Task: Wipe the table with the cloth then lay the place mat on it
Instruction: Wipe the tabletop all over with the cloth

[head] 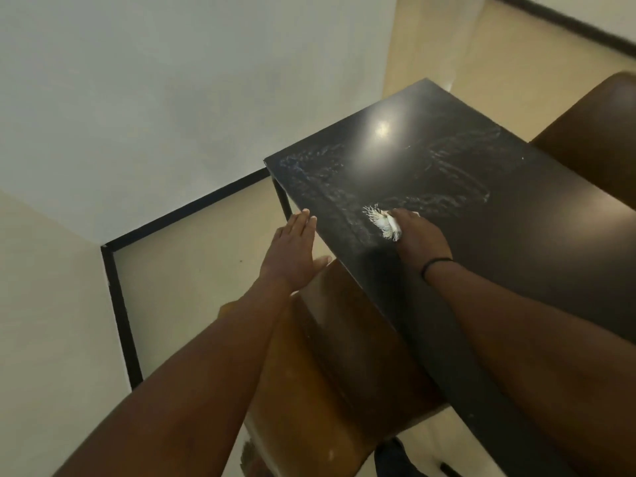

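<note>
- Cloth (383,222): a small white rag with a frayed, stringy fringe. It looks light, soft and limp, likely to bunch rather than slide flat, so it is best taken as a wad under the palm with the loose threads tucked in. It lies on the near-left part of the table top, mostly covered by the right hand, with only the fringe showing to the left of the fingers.
- Right hand (418,237): palm down on the cloth, fingers curled over it and pressing it to the surface. A dark band circles the wrist.
- Left hand (294,251): flat and spread, fingers straight and together, holding nothing. Its fingertips are at the table's left edge; whether they touch it I cannot tell.
- Table (516,215): a dark, smooth, glossy rectangular top on thin black legs. Pale, damp-looking smears arc across its far and left portions, and a lamp's reflection sits toward the far side. The surface looks hard and slick, so the cloth should glide with light pressure. By the streaks, wiping appears to be under way, with the right part showing none.
- Place mat: not in view. I cannot say where it is or how it would handle.
- Chair (330,366): brown, glossy seat tucked beside the table's near-left edge, below the left forearm.
- Second chair (599,132): brown back at the far right of the table.
</note>
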